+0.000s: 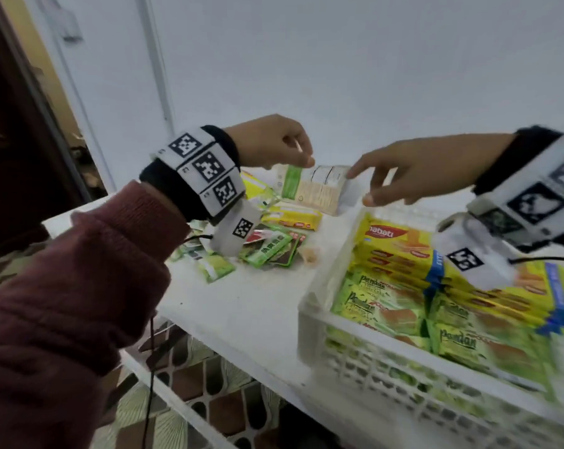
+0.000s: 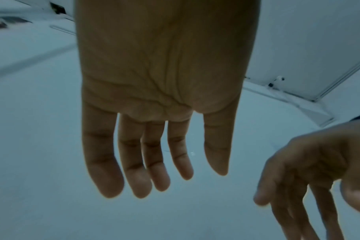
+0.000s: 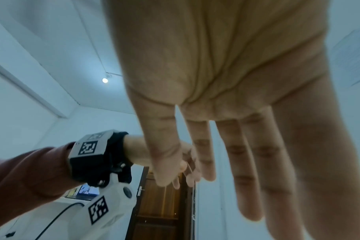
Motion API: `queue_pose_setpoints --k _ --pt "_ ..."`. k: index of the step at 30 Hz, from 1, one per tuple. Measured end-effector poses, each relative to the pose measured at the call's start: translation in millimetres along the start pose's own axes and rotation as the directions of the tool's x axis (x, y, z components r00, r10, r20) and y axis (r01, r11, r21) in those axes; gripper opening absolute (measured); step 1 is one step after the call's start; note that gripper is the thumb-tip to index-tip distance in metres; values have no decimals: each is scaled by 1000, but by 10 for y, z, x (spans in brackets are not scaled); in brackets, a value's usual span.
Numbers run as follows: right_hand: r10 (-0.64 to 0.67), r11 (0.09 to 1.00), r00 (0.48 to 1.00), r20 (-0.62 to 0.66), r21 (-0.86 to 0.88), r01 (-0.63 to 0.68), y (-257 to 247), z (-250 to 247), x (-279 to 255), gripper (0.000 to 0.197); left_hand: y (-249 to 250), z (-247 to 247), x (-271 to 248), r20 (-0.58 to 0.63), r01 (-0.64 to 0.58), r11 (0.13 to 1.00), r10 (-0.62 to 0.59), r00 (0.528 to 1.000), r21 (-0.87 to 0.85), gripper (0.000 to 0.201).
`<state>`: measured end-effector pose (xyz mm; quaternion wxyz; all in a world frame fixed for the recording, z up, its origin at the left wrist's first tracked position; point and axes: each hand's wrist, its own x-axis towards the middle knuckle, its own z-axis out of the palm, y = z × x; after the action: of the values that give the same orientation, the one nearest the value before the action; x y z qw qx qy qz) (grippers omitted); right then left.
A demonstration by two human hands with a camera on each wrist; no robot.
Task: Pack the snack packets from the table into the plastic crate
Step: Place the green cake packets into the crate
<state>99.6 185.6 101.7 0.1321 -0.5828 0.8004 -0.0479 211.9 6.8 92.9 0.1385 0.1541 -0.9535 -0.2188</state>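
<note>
A green-and-cream snack packet is seen between both hands above the table, past the white plastic crate. Whether the left hand pinches it cannot be told; the right hand is spread, fingers straight, at its other end. The crate is filled with Pandan and Nabati packets.

Bare table between packets and crate

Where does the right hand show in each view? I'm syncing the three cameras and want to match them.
Head: the right hand reaches in from the right, fingertips near the crate's far edge.
Left wrist: the hand sits in the lower right corner, fingers spread.
Right wrist: the hand fills the centre and right, palm to the camera.
Shared landmark: the left hand, seen in all three views.
</note>
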Motion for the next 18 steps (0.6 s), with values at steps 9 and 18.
queue_pose_setpoints --k 9,18 --pt "274 962 959 -75 29 -273 -872 460 1663 52 -1760 5 -88 121 258 959 -272 955 118 64" --pt "629 777 777 15 -3 -629 -452 1345 2293 49 -2562 628 123 377 203 965 -251 892 164 96"
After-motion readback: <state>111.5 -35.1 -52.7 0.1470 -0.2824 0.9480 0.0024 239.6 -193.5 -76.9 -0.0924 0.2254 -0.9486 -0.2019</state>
